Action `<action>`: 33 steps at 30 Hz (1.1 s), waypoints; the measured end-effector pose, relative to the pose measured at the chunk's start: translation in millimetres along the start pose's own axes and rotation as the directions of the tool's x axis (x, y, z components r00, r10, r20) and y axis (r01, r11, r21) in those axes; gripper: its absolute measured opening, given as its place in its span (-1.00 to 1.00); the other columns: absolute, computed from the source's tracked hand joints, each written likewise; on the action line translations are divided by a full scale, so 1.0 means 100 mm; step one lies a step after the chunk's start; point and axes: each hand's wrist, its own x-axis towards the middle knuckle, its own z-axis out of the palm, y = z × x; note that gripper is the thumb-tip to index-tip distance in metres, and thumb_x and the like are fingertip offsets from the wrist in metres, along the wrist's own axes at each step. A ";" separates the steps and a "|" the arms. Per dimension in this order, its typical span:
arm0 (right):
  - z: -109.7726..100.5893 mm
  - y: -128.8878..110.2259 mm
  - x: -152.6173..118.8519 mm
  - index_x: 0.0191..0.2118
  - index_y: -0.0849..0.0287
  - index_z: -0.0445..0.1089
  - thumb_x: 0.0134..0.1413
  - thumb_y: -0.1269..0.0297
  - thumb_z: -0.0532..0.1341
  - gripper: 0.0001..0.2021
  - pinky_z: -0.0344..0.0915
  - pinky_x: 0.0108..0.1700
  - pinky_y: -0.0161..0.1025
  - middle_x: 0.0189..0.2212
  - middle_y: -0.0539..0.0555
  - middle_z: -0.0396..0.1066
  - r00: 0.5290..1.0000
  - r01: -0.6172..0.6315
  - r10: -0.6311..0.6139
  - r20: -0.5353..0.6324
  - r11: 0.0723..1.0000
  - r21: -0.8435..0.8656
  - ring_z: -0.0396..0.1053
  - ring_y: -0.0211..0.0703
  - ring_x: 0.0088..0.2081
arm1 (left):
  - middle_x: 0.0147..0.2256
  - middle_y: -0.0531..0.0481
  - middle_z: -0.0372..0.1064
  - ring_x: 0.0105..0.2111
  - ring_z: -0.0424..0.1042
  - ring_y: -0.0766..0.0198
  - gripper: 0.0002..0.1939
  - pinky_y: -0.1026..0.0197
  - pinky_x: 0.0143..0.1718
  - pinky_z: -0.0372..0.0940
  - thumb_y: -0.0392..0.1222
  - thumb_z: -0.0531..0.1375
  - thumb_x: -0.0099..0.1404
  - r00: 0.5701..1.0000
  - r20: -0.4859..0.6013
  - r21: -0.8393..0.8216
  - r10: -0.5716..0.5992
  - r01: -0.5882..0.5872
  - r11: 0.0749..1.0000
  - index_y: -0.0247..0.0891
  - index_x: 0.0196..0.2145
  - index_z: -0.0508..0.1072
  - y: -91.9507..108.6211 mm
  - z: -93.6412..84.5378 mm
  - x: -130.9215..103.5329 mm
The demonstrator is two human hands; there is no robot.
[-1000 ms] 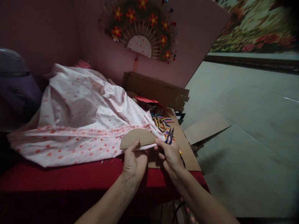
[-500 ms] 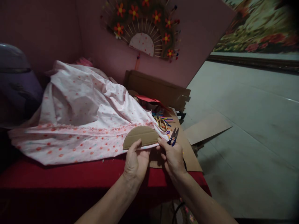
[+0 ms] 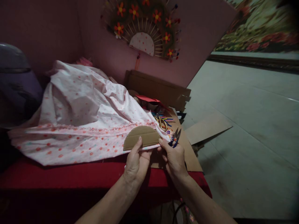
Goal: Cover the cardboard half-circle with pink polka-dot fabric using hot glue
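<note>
A brown cardboard half-circle lies flat against white fabric with orange-red dots, its straight edge toward me along the fabric's near edge. My left hand grips both, thumb on top of the cardboard and fingers underneath. At the half-circle's right corner, my right hand pinches the cardboard and the cloth between thumb and finger. Dark blue thread snips are also held in that hand, blades apart and pointing up and away. The fingers under the cloth are partly hidden.
Gold-handled scissors and colored sticks lie just beyond my right hand on a cardboard sheet. A red cloth covers the table. Cardboard pieces lean at the back. A flower-trimmed fan decoration hangs on the pink wall.
My right hand and the snips have shifted slightly right. My left thumb has moved up a little on the cardboard. The fabric has barely moved.
</note>
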 end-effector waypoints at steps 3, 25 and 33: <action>0.00 0.00 0.00 -0.57 0.27 0.33 -0.27 0.22 0.39 -0.73 -0.16 -0.77 -0.46 -0.78 -0.07 0.28 1.000 -0.017 0.017 0.016 1.000 0.000 -0.02 -0.47 -0.79 | -0.22 -0.17 0.54 -0.25 0.53 0.15 -0.71 0.03 -0.13 0.43 -0.41 0.10 0.31 1.000 -0.014 -0.011 -0.011 0.010 1.000 -0.33 -0.02 0.43 0.01 0.02 -0.01; -0.19 -0.04 -0.08 -0.47 0.24 0.28 -0.21 0.10 0.37 -0.66 -0.15 -0.79 -0.52 -0.66 -0.05 0.36 0.979 -0.105 0.101 0.175 0.994 0.012 0.12 -0.46 -0.77 | -0.10 -0.14 0.51 -0.11 0.50 0.07 -0.65 -0.20 0.00 0.32 -0.41 0.06 0.34 0.998 -0.035 0.049 0.047 -0.046 0.998 -0.19 0.03 0.42 0.13 0.04 -0.04; -0.46 -0.04 -0.41 -0.29 0.27 0.34 -0.04 -0.27 0.15 -0.42 -0.32 -0.68 -0.55 -0.63 -0.17 0.05 0.849 -0.423 0.423 0.316 0.903 -0.073 -0.15 -0.54 -0.68 | -0.04 -0.14 0.48 -0.07 0.48 0.00 -0.61 -0.34 -0.02 0.25 -0.45 0.06 0.32 0.991 -0.014 0.145 0.135 -0.131 0.981 -0.15 0.01 0.42 0.29 -0.04 -0.05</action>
